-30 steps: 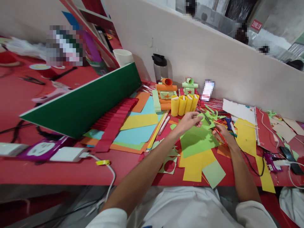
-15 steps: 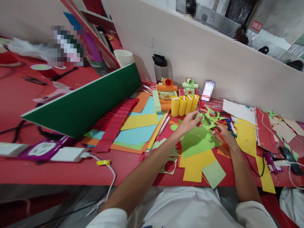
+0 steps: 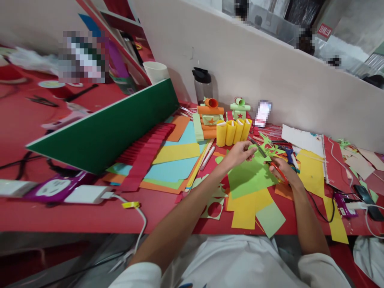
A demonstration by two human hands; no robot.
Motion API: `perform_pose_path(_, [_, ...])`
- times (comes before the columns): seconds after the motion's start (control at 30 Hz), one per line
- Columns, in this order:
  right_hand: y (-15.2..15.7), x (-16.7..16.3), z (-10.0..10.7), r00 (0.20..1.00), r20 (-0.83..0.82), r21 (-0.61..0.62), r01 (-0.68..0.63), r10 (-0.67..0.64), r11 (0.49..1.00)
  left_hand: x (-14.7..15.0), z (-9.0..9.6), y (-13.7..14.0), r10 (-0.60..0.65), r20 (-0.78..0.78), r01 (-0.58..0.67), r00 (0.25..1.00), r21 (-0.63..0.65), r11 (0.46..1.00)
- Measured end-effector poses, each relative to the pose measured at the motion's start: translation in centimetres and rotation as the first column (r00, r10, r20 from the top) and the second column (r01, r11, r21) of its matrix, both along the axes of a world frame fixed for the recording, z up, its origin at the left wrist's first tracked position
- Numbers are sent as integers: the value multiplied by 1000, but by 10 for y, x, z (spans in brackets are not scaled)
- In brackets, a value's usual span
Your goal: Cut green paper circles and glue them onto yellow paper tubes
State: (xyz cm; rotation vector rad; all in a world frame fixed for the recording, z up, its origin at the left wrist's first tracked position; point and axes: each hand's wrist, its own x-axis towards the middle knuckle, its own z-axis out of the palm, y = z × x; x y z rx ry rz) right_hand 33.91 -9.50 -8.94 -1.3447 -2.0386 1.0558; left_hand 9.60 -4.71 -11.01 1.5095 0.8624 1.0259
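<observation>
My left hand point(image 3: 241, 154) pinches a small piece of light green paper point(image 3: 253, 148) between thumb and fingers. In my right hand point(image 3: 287, 169) is a pair of scissors with orange-red handles point(image 3: 278, 172), its blades pointing up and left beside the green piece. I cannot tell whether the blades touch the paper. Ragged green cut-outs point(image 3: 271, 147) lie around and beyond the blades. Below both hands rests a green paper sheet point(image 3: 247, 182), overlapping yellow paper point(image 3: 243, 212). A green paper disc point(image 3: 219, 159) lies left of my left hand.
Yellow paper rolls point(image 3: 230, 133) stand behind my hands, with an orange paper model point(image 3: 211, 114) and a green one point(image 3: 239, 109). A dark-lidded bottle point(image 3: 202, 86) is by the partition. Left are stacked coloured sheets point(image 3: 168, 172) and a green board point(image 3: 111, 126); right, a glue gun point(image 3: 289, 156).
My right hand and the scissors have shifted very slightly, and the green scraps by the blades have changed shape a little. My left hand keeps its pinch in nearly the same place.
</observation>
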Motion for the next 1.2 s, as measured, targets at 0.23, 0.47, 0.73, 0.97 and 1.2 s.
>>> perform_pose_path(0.23, [1, -4, 1, 997, -22, -74, 68, -69, 995, -1, 0, 2, -4, 4, 4, 1000, -24, 1000])
perform_pose_path(0.47, [-2, -6, 4, 995, -42, -76, 87, -91, 993, -1, -5, 3, -4, 39, 5, 999, -18, 1000])
perform_pose_path(0.73, [-3, -7, 7, 989, -61, -156, 123, -134, 980, 4, -5, 2, 103, 209, -88, 972, -81, 993])
perform_pose_path(0.97, [0, -2, -1, 997, -27, -62, 76, -77, 995, 2, -3, 2, 93, 206, -80, 974, -68, 994])
perform_pose_path(1.2, [-1, 0, -3, 998, 4, -61, 58, -58, 996, -3, 2, 2, 50, 181, -39, 982, -63, 997])
